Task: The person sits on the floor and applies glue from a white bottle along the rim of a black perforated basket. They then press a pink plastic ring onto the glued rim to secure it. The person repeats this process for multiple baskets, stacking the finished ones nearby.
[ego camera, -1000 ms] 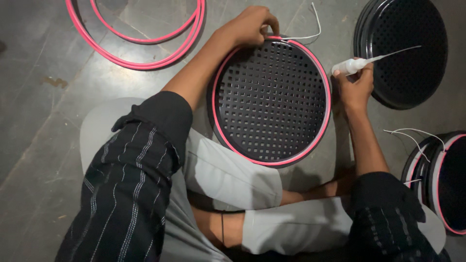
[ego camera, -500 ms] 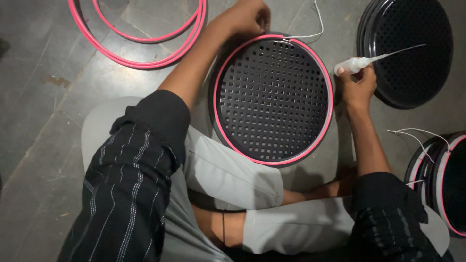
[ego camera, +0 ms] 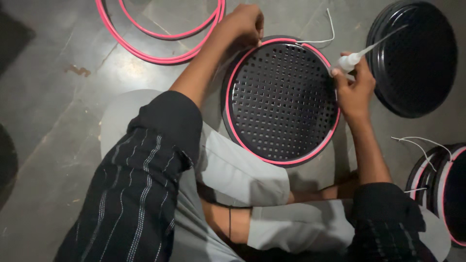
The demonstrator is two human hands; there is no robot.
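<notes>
A round black perforated tray with a pink rim band leans against my knee on the floor. At its top edge my left hand pinches the pink band. A thin white cord trails off the rim nearby. To the tray's right, my right hand grips a small white squeeze bottle with a long thin nozzle that points up and to the right.
Loose pink rim bands lie on the grey floor at the upper left. A stack of black perforated trays sits at the upper right. More trays with pink rims and white cords stand at the right edge.
My left hand has stayed at the tray's top edge. My right hand with the bottle has shifted slightly. The view has moved a little.
</notes>
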